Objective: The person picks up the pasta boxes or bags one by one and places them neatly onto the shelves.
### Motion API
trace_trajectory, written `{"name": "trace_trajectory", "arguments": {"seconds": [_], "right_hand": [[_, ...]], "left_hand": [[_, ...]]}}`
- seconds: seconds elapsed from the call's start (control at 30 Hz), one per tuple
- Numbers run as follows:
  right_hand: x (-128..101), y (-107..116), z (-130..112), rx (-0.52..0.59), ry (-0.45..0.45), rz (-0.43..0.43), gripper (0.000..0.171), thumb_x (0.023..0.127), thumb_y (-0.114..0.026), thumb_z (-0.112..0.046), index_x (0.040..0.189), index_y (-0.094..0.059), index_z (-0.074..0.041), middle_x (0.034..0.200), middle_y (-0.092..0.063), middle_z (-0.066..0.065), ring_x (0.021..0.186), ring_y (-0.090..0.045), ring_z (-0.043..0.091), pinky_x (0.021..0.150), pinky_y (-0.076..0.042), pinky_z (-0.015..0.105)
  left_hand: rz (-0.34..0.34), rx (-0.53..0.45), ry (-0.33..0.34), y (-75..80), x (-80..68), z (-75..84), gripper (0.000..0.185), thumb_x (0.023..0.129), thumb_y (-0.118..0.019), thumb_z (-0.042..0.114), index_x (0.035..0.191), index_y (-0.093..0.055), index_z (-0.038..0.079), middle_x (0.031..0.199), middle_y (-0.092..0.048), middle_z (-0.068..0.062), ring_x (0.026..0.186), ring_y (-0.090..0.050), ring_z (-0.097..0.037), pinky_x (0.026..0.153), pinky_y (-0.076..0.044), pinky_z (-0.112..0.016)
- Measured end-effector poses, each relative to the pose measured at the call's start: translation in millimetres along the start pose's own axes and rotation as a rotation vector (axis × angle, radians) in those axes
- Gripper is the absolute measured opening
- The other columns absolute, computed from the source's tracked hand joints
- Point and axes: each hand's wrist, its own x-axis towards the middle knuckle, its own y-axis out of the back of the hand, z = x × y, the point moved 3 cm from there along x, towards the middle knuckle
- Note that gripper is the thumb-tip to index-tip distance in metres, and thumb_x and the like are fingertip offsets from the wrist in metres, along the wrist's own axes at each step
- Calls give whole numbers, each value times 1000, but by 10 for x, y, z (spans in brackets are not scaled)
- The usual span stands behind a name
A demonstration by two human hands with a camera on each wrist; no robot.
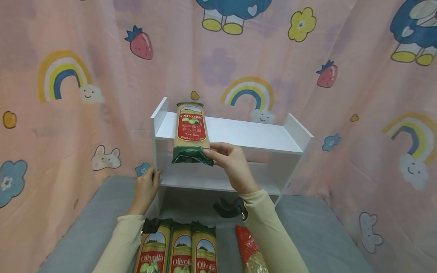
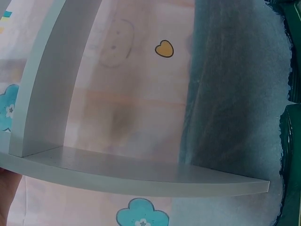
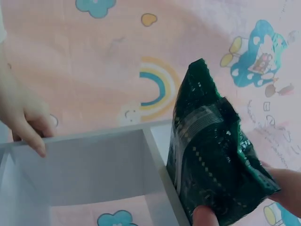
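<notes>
Pasta bag [image 1: 191,132] is over the left end of the shelf's [image 1: 252,132] top board; contact unclear. Right hand [image 1: 235,165] pinches its near green end; left hand [image 1: 146,189] grips the shelf side. Probably lightish, slick film, brittle strands: better supported mid-body.

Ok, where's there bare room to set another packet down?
Top shelf: right of the held packet, up to the right side panel. Grey table: a strip between the three green-topped packets and the red packet. Crowded: where those three lie side by side.
</notes>
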Motion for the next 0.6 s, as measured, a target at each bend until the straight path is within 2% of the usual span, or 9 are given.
{"name": "trace_trajectory", "arguments": {"seconds": [0.23, 0.6], "right_hand": [[45, -45, 11, 39, 19, -5, 32, 87, -67, -9, 116, -61, 4, 103, -65, 15, 85, -61, 17, 85, -46, 34], [110, -80, 40, 49, 23, -21, 34, 88, -66, -10, 118, -60, 4, 105, -64, 16, 87, -60, 17, 85, -47, 34]], "left_hand": [[-3, 21, 5, 5, 3, -5, 11, 91, -60, 0, 83, -52, -1, 56, -41, -5, 45, -35, -12, 43, -30, -29], [-29, 26, 26, 24, 14, 27, 17, 91, -59, 1, 78, -48, 1, 55, -41, -4, 45, -35, -12, 43, -30, -29]]}}
